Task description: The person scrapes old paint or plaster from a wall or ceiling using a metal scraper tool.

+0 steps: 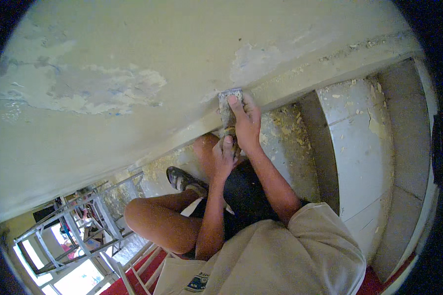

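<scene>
With both hands I hold a paint scraper point(225, 112), its wide blade end against the pale yellow wall point(182, 54). My left hand point(223, 156) is closed round the handle at the lower end. Higher up, my right hand point(247, 122) grips the scraper, its thumb pressed on the flat blade. Beside the blade, a bare whitish patch point(253, 61) shows where paint is gone. Farther left, a larger patch of peeling paint point(103, 88) has ragged edges.
Tiled steps point(352, 128) strewn with paint flakes go down to the right. A wall ledge point(305, 73) runs along them. A metal ladder point(103, 216) stands at the lower left near a white railing point(138, 268). My bent knees and a sandalled foot point(182, 178) are close below.
</scene>
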Available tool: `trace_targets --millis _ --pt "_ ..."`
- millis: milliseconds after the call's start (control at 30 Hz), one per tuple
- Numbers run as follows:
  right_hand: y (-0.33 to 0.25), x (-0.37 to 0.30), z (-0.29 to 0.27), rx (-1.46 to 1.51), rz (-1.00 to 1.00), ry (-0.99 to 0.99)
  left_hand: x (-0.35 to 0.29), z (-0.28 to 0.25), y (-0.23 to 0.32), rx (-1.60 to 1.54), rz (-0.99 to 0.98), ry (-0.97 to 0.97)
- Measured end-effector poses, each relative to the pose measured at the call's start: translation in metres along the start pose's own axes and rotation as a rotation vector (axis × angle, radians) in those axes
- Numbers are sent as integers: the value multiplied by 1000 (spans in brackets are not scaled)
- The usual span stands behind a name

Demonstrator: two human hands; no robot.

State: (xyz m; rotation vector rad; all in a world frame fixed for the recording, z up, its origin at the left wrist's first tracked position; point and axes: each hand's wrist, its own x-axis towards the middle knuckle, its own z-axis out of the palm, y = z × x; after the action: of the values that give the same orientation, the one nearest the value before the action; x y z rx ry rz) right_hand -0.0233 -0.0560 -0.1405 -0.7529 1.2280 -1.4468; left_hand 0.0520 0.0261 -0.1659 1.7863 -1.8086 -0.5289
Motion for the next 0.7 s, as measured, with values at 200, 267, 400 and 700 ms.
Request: trace_targets --millis 200,267,400,700 --pt "-8 0 -1 13 14 -26 3 14 9 -890 -552 -100" --pt "-6 2 -2 -59 -53 -55 -1 17 12 -876 -555 -109" --pt "-12 1 -1 -177 -59 -42 -4 25 8 -597 -350 38" --pt "-54 2 5 -221 -181 -117 11 24 18 -672 -431 3"
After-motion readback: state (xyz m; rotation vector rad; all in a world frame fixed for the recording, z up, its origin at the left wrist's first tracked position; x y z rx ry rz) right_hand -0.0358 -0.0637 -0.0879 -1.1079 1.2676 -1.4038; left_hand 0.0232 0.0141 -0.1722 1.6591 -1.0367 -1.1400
